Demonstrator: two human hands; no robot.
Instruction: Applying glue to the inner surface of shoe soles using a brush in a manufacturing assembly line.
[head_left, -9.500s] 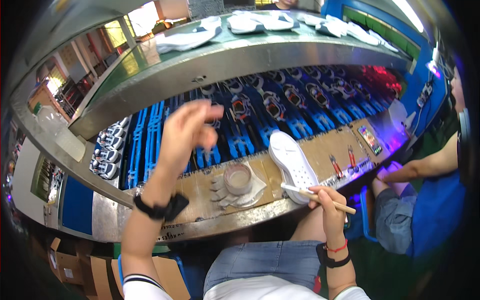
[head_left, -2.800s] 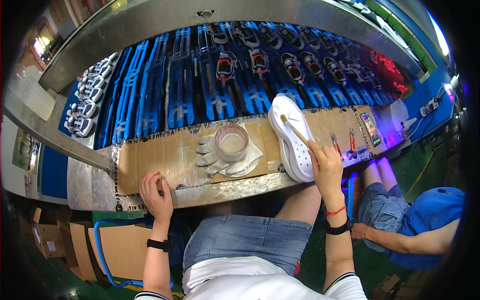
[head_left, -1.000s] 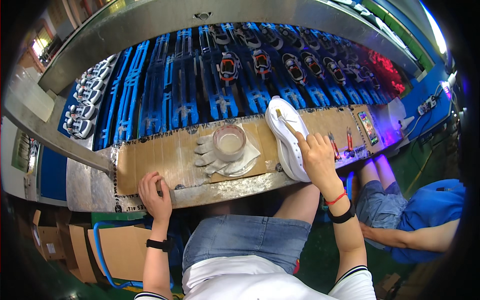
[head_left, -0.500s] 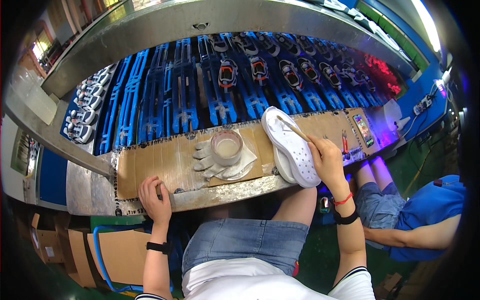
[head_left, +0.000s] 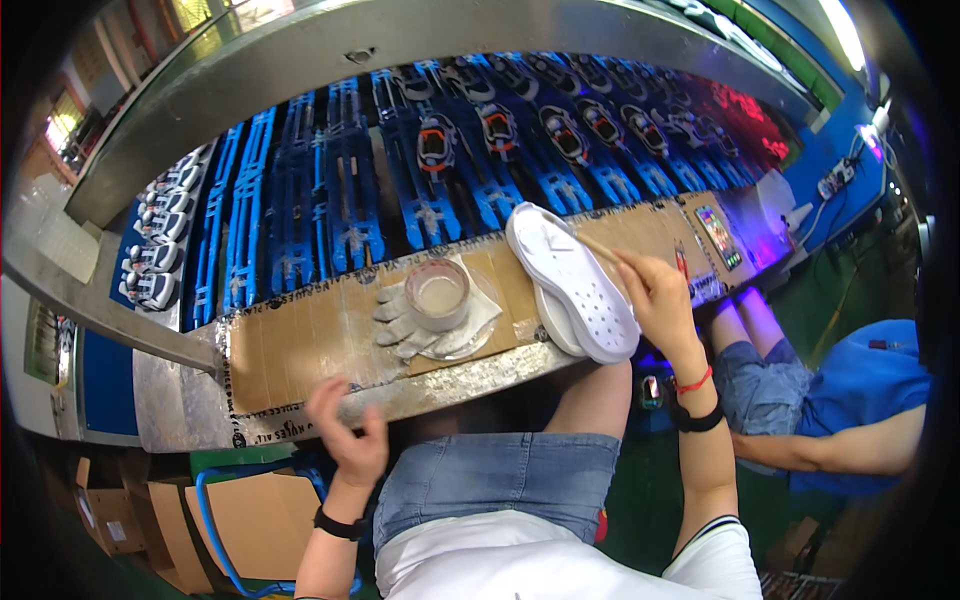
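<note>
My right hand (head_left: 657, 303) grips the wooden handle of a brush (head_left: 599, 248) and holds it over the upper of two white shoe soles (head_left: 570, 275). The soles lie stacked at a slant, reaching over the table's near edge; the top one has small holes at its near end. Whether the bristles touch the sole I cannot tell. My left hand (head_left: 350, 432) is off the table at its front edge, empty, fingers apart and somewhat blurred. Between the hands, a round tub (head_left: 437, 294) of whitish liquid sits on a pale work glove (head_left: 398, 325).
Behind the cardboard-covered table (head_left: 300, 350), blue racks (head_left: 355, 205) carry several shoes (head_left: 437, 143). More white shoes (head_left: 160, 250) stand at the left. A phone (head_left: 717, 237) and red-handled pliers (head_left: 682, 260) lie to the right. A co-worker in blue (head_left: 845, 400) sits at the right.
My left hand has lifted off the table edge and moved right and nearer to me. My right hand keeps the brush over the sole. The whole view has shifted slightly.
</note>
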